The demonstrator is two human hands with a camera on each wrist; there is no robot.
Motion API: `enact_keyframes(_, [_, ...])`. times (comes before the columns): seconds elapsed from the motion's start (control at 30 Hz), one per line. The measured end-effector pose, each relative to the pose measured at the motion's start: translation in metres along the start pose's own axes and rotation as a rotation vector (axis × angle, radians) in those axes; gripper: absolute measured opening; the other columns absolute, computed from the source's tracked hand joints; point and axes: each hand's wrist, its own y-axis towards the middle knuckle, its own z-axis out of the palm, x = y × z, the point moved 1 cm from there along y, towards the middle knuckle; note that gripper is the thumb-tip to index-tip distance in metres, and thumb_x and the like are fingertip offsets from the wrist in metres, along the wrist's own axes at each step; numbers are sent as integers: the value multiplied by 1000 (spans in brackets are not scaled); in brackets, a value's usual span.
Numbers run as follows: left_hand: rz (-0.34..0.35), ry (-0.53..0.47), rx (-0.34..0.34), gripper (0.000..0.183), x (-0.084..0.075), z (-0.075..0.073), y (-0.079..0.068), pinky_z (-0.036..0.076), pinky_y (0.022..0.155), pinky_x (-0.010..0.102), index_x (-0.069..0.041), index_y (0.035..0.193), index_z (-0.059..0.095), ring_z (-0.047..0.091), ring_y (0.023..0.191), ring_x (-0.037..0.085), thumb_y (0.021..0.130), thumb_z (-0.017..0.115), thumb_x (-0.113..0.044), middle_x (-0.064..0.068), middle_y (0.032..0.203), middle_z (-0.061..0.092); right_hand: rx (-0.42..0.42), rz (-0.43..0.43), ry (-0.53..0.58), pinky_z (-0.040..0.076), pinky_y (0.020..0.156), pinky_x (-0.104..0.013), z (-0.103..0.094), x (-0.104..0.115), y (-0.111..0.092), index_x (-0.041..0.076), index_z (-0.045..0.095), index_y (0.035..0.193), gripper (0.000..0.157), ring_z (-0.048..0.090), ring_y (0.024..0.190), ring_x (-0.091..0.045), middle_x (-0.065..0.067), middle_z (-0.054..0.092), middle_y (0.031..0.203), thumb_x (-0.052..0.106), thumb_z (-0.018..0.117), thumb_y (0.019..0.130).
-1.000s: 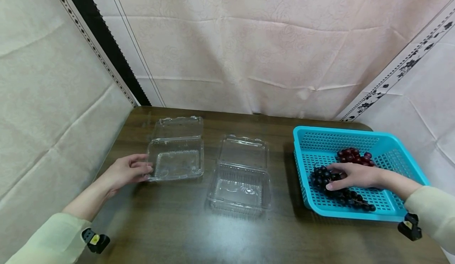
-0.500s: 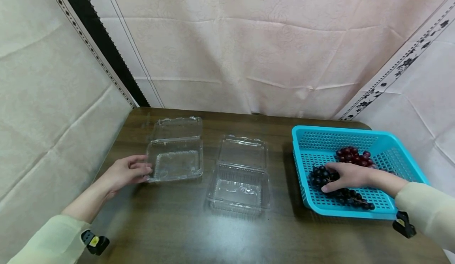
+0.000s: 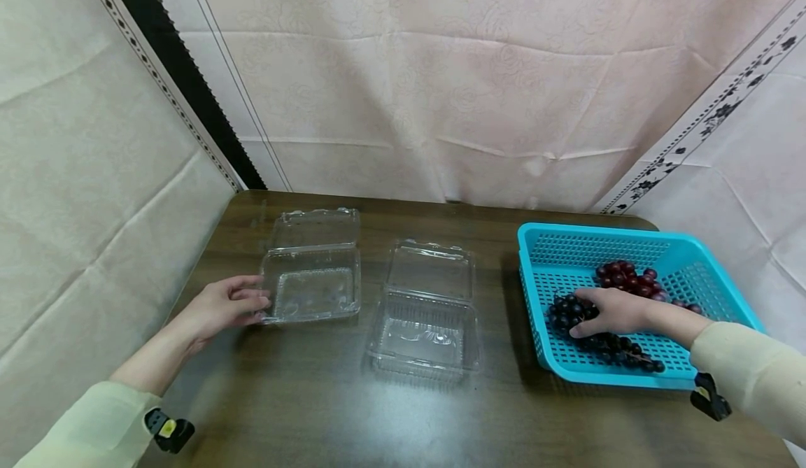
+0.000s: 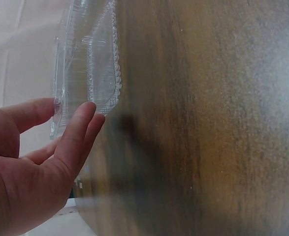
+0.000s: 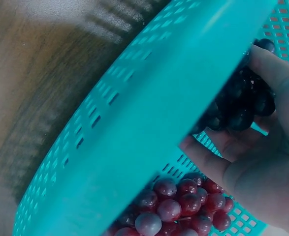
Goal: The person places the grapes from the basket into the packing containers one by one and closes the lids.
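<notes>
My left hand (image 3: pixel 220 308) holds the near left side of a clear plastic clamshell container (image 3: pixel 317 293), which lies with its lid folded back. In the left wrist view, the thumb is at the rim and the fingertips (image 4: pixel 89 109) are against the container's side. On the right, my right hand (image 3: pixel 620 312) reaches into a blue plastic basket (image 3: pixel 601 231) and grips a bunch of black grapes (image 3: pixel 564 314). Thumb and fingers curl around these dark grapes (image 5: pixel 240 96) in the right wrist view. Part of the bunch is hidden under the hand.
A second clamshell container (image 3: pixel 423 335), lid also folded back, stands between the first one and the basket. Red grapes (image 3: pixel 620 275) lie in the basket behind my right hand. Pale cloth (image 3: pixel 441 104) hangs around the brown wooden table (image 3: pixel 302 398).
My right hand and sleeve have shifted slightly left over the black grapes, with the fingers closer around them. The left hand and both containers have stayed in place.
</notes>
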Motion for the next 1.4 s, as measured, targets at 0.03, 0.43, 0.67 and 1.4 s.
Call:
enact_keyframes(0.03, [2,4,-2,69,0,0,0,65,93,34,14,162,24,70,119,23,109,62,-10,40,153,47,-1,-3,-1,47,107,-73,0,0,0,-19,37,153,97,43,138,-64,-44,44,152,45,80,96])
enact_keyframes(0.43, [2,1,-7,69,0,-2,-2,65,93,34,14,162,24,69,120,24,109,62,-10,40,153,47,-9,-40,-1,46,109,-73,-7,5,3,-20,39,152,92,44,139,-63,-42,47,151,42,80,96])
enact_keyframes(0.67, [6,-7,-14,70,-1,-3,-2,65,93,34,13,162,25,69,120,23,109,64,-11,39,154,46,-22,-53,40,46,111,-72,-11,9,5,-21,37,153,93,44,140,-62,-42,46,152,42,79,97])
enact_keyframes(1.4, [20,-17,-8,67,1,2,-2,65,93,34,16,161,24,69,121,26,110,61,-8,41,153,45,-120,3,294,52,107,-68,-38,-1,-22,-19,12,161,91,36,143,-66,-49,18,161,37,63,109])
